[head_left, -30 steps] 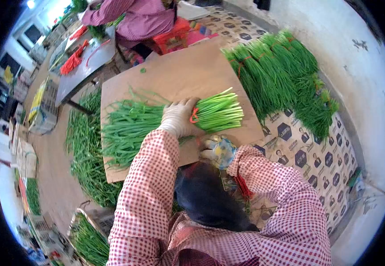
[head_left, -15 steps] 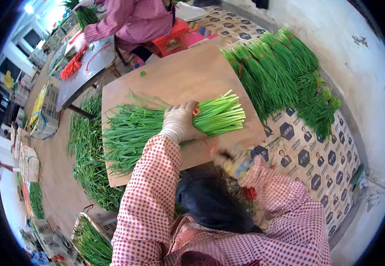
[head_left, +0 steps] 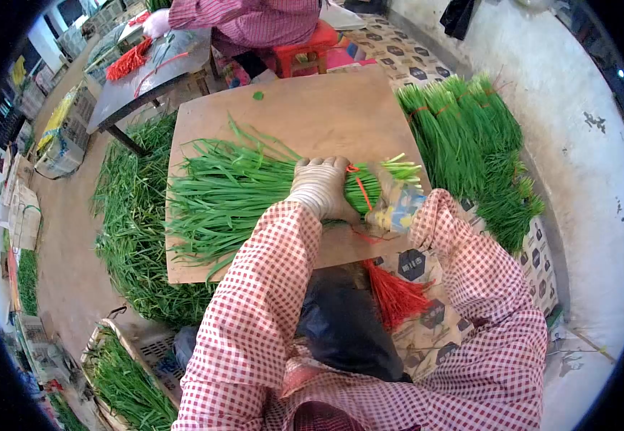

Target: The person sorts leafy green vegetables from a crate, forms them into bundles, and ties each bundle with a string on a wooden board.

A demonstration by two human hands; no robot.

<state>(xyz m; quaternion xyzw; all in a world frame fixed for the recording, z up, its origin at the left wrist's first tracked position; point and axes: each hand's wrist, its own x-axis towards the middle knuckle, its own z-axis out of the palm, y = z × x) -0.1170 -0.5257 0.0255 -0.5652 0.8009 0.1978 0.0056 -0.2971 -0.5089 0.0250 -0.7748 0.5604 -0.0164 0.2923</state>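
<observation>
A bunch of green chives lies across the brown board, with its leaves to the left and pale cut ends to the right. My gloved left hand is wrapped over the middle of the bunch and presses it down. Just right of that hand, a red tie goes round the stalks. My right hand, in a glove with blue and yellow patches, closes on the stalks near their cut ends. Its fingertips are partly hidden. A loose red end of tie hangs below the bunch by the board's front edge.
Tied chive bunches lie on the patterned floor sheet at right. Loose greens are heaped left of the board. A crate holds more. Red ties hang near my lap. A co-worker sits at another table.
My right hand has moved up from beside the board's front edge onto the stalk ends. My left hand stays on the bunch. The camera view has shifted.
</observation>
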